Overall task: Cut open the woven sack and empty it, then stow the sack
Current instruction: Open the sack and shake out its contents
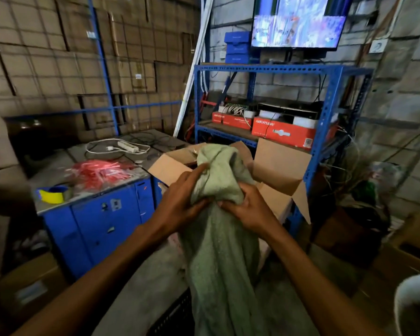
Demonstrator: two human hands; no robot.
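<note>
Behind, open cardboard box [280,166]; left hand [180,202], right hand [247,207] both gripping green sack [218,251].

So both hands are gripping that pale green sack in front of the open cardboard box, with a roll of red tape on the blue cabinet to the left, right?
Nearly. The head view shows the tape roll is blue and yellow, not red. The rest holds: left hand and right hand grip the sack before the cardboard box; the blue cabinet is left.

Sack [218,238] before box [279,166], shelf [325,98] behind.

Open carton [280,166] just beyond sack [218,238]; blue rack [325,112] behind, cabinet [102,214] left
</note>
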